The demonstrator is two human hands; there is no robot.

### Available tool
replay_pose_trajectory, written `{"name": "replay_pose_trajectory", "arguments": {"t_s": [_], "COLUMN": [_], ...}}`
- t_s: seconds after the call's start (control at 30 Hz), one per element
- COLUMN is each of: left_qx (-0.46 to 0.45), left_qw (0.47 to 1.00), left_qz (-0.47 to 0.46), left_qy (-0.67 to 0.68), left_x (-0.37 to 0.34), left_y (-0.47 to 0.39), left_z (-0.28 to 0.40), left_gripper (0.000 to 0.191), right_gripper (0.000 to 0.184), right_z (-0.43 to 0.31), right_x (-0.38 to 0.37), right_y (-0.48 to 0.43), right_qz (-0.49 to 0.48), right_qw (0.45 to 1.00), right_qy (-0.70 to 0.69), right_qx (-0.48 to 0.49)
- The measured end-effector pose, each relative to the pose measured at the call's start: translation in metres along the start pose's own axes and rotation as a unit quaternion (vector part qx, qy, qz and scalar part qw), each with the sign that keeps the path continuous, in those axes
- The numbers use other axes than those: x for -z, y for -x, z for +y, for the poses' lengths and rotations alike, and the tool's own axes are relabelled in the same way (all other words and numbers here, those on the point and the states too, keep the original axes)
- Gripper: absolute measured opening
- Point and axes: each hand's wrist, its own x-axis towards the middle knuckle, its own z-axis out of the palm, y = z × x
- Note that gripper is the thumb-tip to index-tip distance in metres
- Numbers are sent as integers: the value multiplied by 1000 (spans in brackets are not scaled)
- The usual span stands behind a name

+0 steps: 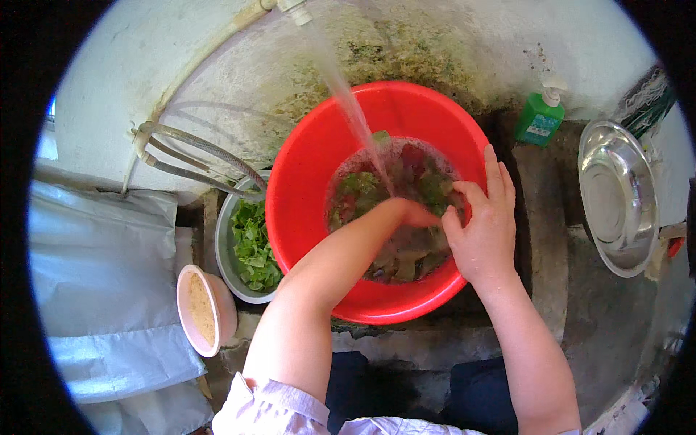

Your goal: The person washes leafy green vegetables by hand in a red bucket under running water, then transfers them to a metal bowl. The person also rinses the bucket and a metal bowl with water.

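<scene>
A large red plastic basin holds water with wet leafy greens and darker pieces in it. Water streams from a white tap down into the basin. My left hand is partly under the water near the middle, its fingers hidden, so its grasp does not show. Over the basin's right rim lies my right hand, fingers spread, with thumb and fingertips on the inner side.
Left of the basin, a metal bowl holds chopped greens, beside a pink tub of tan, grainy stuff. Hoses run from the wall. On the right are a green pump bottle and a tilted steel basin. Grey sheeting hangs at left.
</scene>
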Motion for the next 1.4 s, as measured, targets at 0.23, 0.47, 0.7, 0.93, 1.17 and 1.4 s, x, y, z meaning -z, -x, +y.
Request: {"name": "replay_pose_trajectory", "arguments": {"t_s": [0.23, 0.47, 0.7, 0.93, 1.17, 1.4], "left_qx": [-77, 132, 223, -17, 65, 128], "left_qw": [954, 893, 948, 929, 915, 899], "left_qz": [-45, 208, -3, -18, 35, -95], "left_qy": [-288, -377, -228, -369, -396, -408], "left_x": [-50, 10, 4, -46, -16, -20], "left_y": [42, 152, 110, 65, 120, 84], "left_z": [27, 60, 24, 47, 72, 31], "left_gripper": [38, 27, 84, 37, 65, 95], "right_gripper": [26, 28, 26, 27, 24, 27], "right_z": [-2, -4, -3, -4, -5, -4], "right_x": [1, 3, -1, -1, -1, -2], "right_y": [-1, -1, 0, -1, -1, -2], "right_qz": [0, 5, 10, 5, -9, 16], "right_qw": [999, 1000, 1000, 1000, 1000, 1000], "right_qy": [-34, 4, 9, 11, -3, 8], "right_qx": [-13, 6, 2, -3, -20, 2]}}
